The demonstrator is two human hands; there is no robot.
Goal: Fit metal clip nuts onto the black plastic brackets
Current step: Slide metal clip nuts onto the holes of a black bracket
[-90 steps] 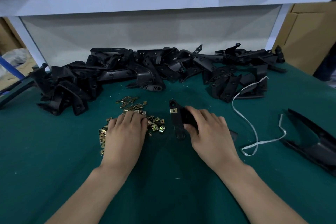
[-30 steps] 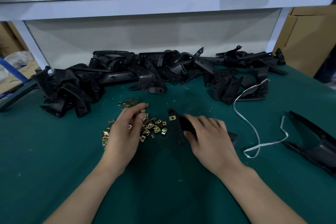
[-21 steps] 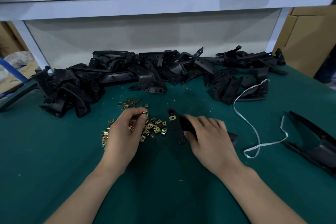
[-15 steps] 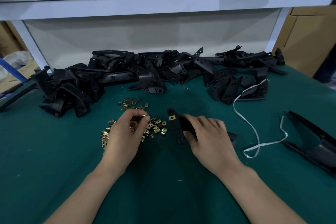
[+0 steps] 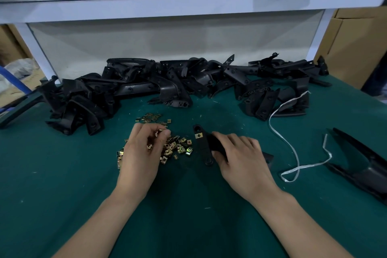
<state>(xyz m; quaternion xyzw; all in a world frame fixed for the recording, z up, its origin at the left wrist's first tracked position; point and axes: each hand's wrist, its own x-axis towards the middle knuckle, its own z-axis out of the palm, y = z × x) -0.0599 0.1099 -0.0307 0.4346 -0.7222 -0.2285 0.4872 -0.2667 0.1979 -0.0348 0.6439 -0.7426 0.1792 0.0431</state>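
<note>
A black plastic bracket [image 5: 202, 148] lies on the green table mat, with one brass clip nut [image 5: 198, 135] fitted near its far end. My right hand [image 5: 240, 157] grips the bracket's right side and holds it down. Left of it lies a loose heap of brass clip nuts [image 5: 178, 146]. My left hand [image 5: 142, 151] hovers over that heap with fingers curled, pinching a clip nut [image 5: 157, 133] between thumb and fingertips. The rest of the bracket is hidden under my right hand.
A long pile of black brackets [image 5: 167, 86] runs across the back of the mat below a white shelf [image 5: 188, 0]. A white strap [image 5: 293, 153] curls at the right, beside a large black plastic part [image 5: 360, 165]. Cardboard boxes [image 5: 356, 44] stand at far right.
My left hand lifted off the heap of clip nuts, curled its fingers and picked one clip nut up. My right hand stayed on the bracket.
</note>
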